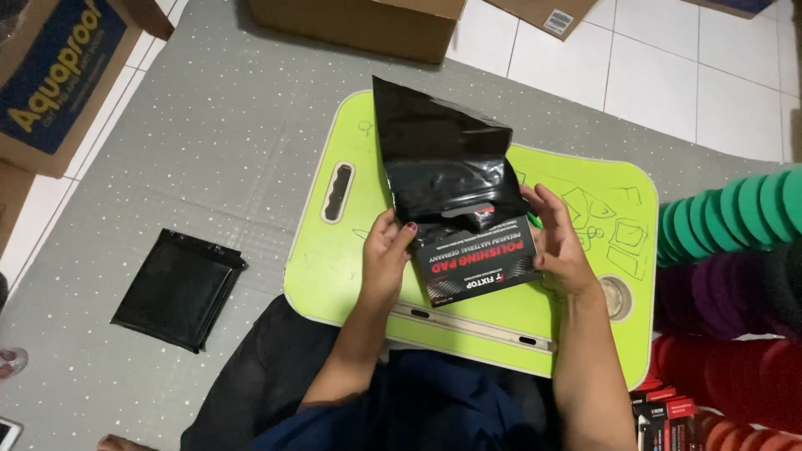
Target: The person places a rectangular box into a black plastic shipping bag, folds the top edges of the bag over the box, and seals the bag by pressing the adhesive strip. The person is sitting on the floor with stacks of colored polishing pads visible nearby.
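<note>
Glossy black plastic bag [443, 163], matt, probably cardboard box [478, 260]

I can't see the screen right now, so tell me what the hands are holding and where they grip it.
Both hold a flat black printed box, half inside a glossy black plastic bag: left hand on its left edge, right hand on its right.

green lap table [334, 276], cardboard boxes [359, 25], foam pads [735, 209]

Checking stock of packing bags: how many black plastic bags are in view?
2. One black bag is held by both hands over the green lap table, around a dark box. One flat bag stack lies on the grey mat; it may hold several.
</note>
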